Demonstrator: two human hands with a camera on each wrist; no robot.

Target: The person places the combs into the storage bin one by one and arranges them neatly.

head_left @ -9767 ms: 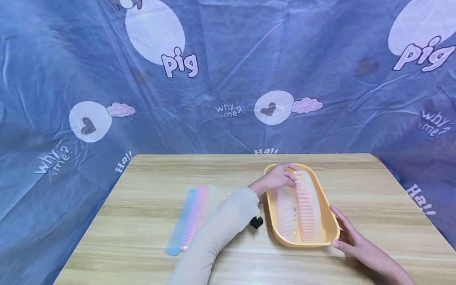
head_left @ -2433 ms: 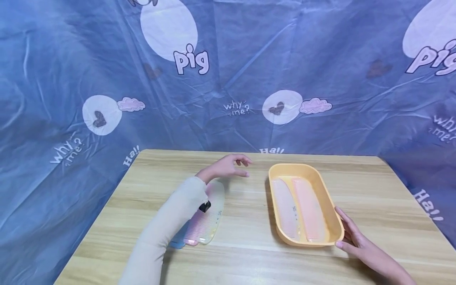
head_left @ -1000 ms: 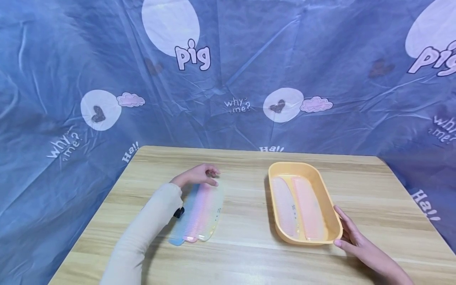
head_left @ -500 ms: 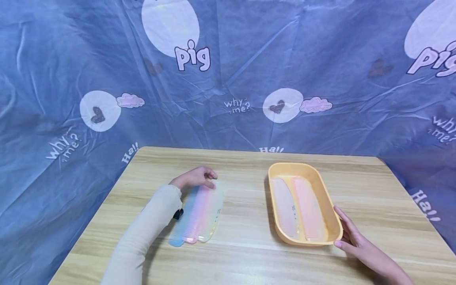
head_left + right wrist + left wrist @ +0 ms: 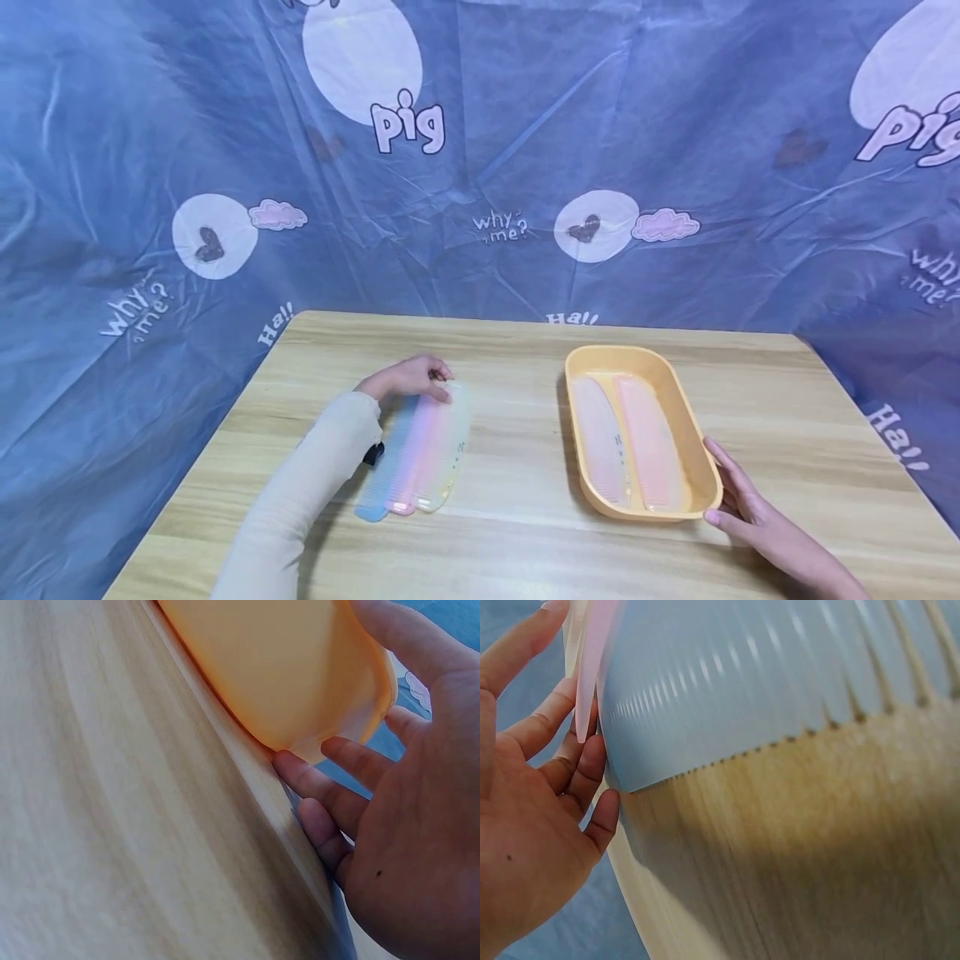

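Three combs lie overlapping on the left of the table in the head view: a blue comb (image 5: 385,471), a pink-purple comb (image 5: 422,446) and a pale green comb (image 5: 452,442) on the right. My left hand (image 5: 408,377) pinches the far end of the pale green comb; in the left wrist view its fingers (image 5: 544,724) lie close to the pink and pale comb ends. My right hand (image 5: 757,518) grips the right front side of a yellow plastic basin (image 5: 681,421). Inside the basin lie a whitish comb (image 5: 600,442) and a pink comb (image 5: 647,442).
A wooden table (image 5: 510,550) carries everything. A blue printed cloth (image 5: 480,158) hangs behind it and along both sides. Bare tabletop separates the comb pile from the basin. A small black item (image 5: 373,453) sits at my left wrist.
My left hand has gone from the basin back left to the comb pile, and its fingers have closed at the pale green comb's far end. The right hand stays on the basin.
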